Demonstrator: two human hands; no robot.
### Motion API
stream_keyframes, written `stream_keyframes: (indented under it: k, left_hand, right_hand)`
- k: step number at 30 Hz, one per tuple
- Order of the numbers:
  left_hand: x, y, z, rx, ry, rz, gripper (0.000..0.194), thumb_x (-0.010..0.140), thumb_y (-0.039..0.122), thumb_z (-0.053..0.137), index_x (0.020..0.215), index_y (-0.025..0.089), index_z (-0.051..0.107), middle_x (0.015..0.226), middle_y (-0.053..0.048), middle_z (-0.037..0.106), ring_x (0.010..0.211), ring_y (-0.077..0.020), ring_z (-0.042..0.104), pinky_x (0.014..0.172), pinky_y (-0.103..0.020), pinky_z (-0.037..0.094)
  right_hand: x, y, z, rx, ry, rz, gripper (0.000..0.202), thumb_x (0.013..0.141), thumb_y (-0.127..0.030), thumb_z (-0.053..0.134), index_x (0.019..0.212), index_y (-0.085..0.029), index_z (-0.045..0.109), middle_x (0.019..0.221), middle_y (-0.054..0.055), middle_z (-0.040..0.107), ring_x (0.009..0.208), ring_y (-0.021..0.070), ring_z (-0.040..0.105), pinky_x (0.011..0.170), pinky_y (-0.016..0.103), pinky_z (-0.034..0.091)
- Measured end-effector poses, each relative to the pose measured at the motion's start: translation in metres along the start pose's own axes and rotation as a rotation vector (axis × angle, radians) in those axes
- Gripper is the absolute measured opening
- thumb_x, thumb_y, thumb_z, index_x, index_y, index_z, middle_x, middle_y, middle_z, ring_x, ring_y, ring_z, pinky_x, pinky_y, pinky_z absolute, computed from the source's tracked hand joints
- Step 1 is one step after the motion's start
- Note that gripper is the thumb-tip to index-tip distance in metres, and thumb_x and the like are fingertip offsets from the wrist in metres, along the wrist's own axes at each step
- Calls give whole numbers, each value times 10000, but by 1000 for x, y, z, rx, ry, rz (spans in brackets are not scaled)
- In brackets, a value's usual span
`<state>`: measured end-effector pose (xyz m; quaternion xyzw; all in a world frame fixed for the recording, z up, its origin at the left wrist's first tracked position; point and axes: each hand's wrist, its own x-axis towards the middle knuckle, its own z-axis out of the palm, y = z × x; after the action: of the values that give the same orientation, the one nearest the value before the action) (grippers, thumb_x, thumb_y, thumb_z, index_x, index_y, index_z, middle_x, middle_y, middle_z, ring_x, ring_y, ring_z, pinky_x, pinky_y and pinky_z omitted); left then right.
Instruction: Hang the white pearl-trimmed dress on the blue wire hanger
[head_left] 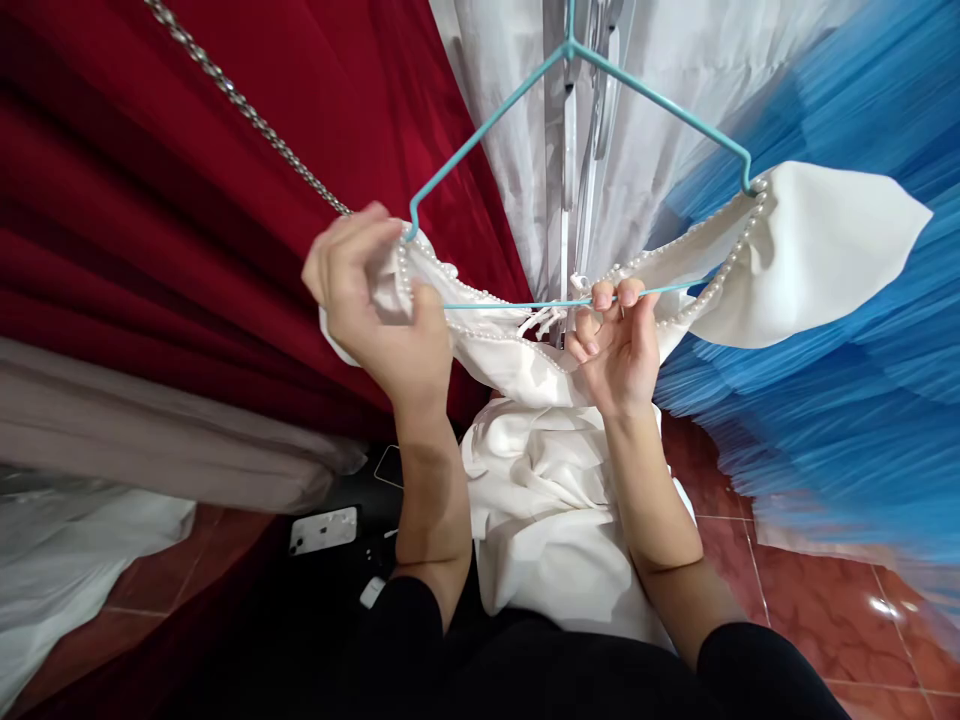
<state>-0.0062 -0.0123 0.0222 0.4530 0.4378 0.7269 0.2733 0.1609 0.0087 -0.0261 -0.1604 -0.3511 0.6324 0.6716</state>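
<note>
A light-blue wire hanger (489,130) hangs in front of me, with a white dress (547,540) on it. White pearls line the dress's neckline, and its wide shoulder piece (817,250) flares out at the right end of the hanger. At the left end, my left hand (382,310) is closed around the pearl-edged shoulder of the dress, its fingers slightly blurred. My right hand (619,350) pinches the hanger's thin bottom bar between thumb and fingers, near its middle. The lower part of the dress falls in folds between my forearms.
Dark red fabric (262,120) hangs on the left, with a sparkling beaded strand (247,105) across it. Blue tulle (847,420) fills the right. White fabric (697,100) and metal poles (570,160) stand behind. A phone (324,530) lies low on the left, above red floor tiles (817,610).
</note>
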Motion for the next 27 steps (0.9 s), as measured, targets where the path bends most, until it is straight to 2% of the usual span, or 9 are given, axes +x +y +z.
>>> stream_keyframes:
  k: [3,6,11,12,13,16,20,24,27]
  left_hand:
    - [6,0,-1,-42,5,-1,245,1066,389,563,974,199,687,874,-34,752,1042,-288,803,718,-379,669]
    - [31,-8,-30,-45,58,70,258,1096,290,474,964,187,670,864,-29,738,1063,-283,798,704,-361,649]
    - [58,-62,-87,7,328,468,285,906,-91,548,951,153,689,962,11,747,1028,-155,762,833,-292,610]
    - [54,-73,-90,21,395,505,260,865,-89,613,934,142,707,912,19,743,904,-113,746,815,-263,604]
    - [46,-83,-89,31,335,436,217,861,-52,680,938,147,721,887,29,745,854,-90,733,800,-231,595]
    - [15,-91,-67,55,105,255,162,839,127,848,975,145,762,881,-4,782,821,-116,753,780,-220,599]
    - [-14,-70,-19,-98,-249,135,491,864,436,875,1249,177,713,1156,-105,799,1074,-233,783,953,-324,619]
    - [-25,-52,18,-370,-162,187,261,1018,467,693,1088,218,662,941,-36,778,998,-207,781,991,-356,601]
    - [-28,-46,30,-411,-89,199,192,1019,380,692,1006,213,599,722,31,653,824,-169,752,938,-340,604]
  right_hand:
    - [1,-1,-1,-5,13,-39,485,910,-669,680,878,-271,404,856,-55,508,499,43,349,448,216,363]
    - [2,-2,-2,-48,33,-71,491,911,-681,674,881,-269,409,857,-51,525,511,45,366,455,210,381]
    - [1,2,1,-100,53,-83,485,925,-704,624,894,-273,404,883,-42,533,516,47,349,460,218,395]
    - [1,3,1,-100,46,-81,476,931,-699,617,897,-274,405,889,-40,533,518,48,351,465,220,400]
    - [2,3,1,-99,37,-79,467,937,-693,610,901,-275,407,895,-40,533,521,48,356,473,222,407]
    - [3,5,-1,-102,12,-67,449,947,-688,593,914,-278,411,910,-39,537,530,50,369,492,228,431]
    - [4,4,-2,-157,32,-53,431,962,-692,554,924,-284,425,924,-29,559,537,59,374,495,233,447]
    - [0,2,-2,-162,51,-43,357,984,-640,532,948,-288,480,953,-23,624,533,61,413,489,230,449]
    - [-9,-7,-5,-262,92,-11,326,944,-589,599,1077,-291,600,1098,8,729,533,62,478,480,243,461]
